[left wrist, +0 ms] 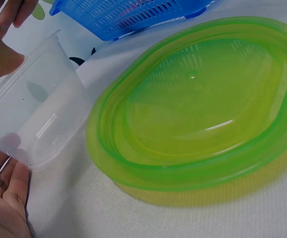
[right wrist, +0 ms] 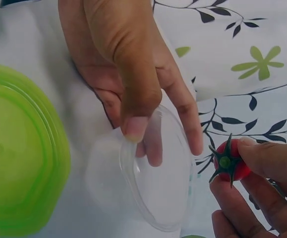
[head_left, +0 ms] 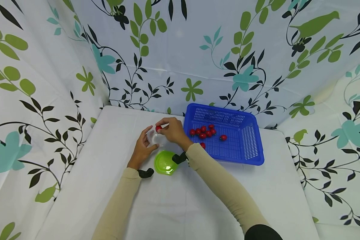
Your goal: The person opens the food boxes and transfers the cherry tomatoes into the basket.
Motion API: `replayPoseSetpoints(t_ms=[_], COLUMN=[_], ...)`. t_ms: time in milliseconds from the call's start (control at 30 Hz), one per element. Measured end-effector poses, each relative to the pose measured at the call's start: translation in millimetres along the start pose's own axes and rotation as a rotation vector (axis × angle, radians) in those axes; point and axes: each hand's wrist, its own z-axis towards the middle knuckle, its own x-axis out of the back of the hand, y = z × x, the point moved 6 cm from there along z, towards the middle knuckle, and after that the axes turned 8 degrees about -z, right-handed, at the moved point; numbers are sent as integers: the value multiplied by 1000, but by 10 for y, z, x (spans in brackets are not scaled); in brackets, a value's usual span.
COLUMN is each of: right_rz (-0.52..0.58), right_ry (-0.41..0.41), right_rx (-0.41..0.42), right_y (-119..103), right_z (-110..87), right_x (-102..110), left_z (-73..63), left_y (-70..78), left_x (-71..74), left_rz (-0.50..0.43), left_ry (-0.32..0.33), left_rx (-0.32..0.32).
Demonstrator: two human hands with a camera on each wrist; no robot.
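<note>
My left hand [head_left: 141,148] grips a clear plastic container [head_left: 153,138], its thumb over the near rim in the right wrist view. A red cherry tomato [right wrist: 235,166] with a green star-shaped stem is pinched between the thumb and fingers of my right hand [head_left: 174,131]. In the head view the tomato overlaps the container's opening at its far side. Through the clear wall [left wrist: 49,114], no tomato shows inside the container. A translucent green lid [head_left: 165,162] lies on the table just in front of the container, below my right wrist.
Right of the hands stands a blue perforated basket [head_left: 252,140] with several cherry tomatoes [head_left: 208,133] in its left half. White cloth covers the table [head_left: 168,206]. A patterned curtain [head_left: 174,63] hangs behind and along both sides.
</note>
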Motion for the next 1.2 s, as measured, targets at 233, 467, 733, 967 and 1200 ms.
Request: replayPoseSetpoints(t_ms=[233,467,733,967,1200], right_rz=[10,61,108,104,130], right_ry=[-10,17,66,107,142], right_rx=[-14,-39,-39,-68,-121], right_y=[-12,22,177,424,652], right_z=[-53,-112,-201,-298,-405], right_x=[147,339,580,771,950], left_z=[8,-1,5,-10,-10], left_y=[-5,29,30,48,35], left_x=[11,-3,-3,-3,-7], left_rz=[14,21,58,26,7], left_ry=[9,6,18,9,4], left_rx=[-9,-7,-5,-9,-4])
